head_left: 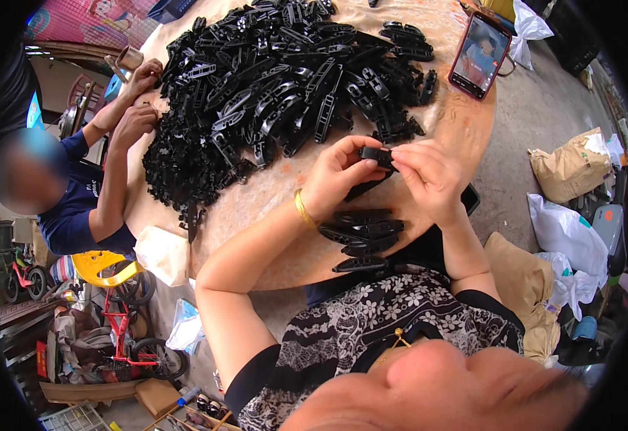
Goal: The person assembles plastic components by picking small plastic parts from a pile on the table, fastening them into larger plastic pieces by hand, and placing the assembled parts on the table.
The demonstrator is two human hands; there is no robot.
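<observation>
My left hand (335,176), with a gold bangle at the wrist, pinches a small black plastic piece (376,155) between thumb and fingers. From the other side, the fingertips of my right hand (431,179) close on the same piece. Its exact kind is hard to make out. Just below my hands, several long, narrow black plastic pieces (363,234) lie side by side near the table edge. Beyond them spreads a large heap of slotted, elongated black plastic parts (278,86), with smaller black parts (192,144) along its left side.
The round, light-brown table (271,248) carries a phone (480,56) with a lit screen at the far right. Across the left side, a co-worker's hands (138,118) touch the heap's edge. Sacks (571,164) stand on the floor at right; a red bicycle (121,330) is at lower left.
</observation>
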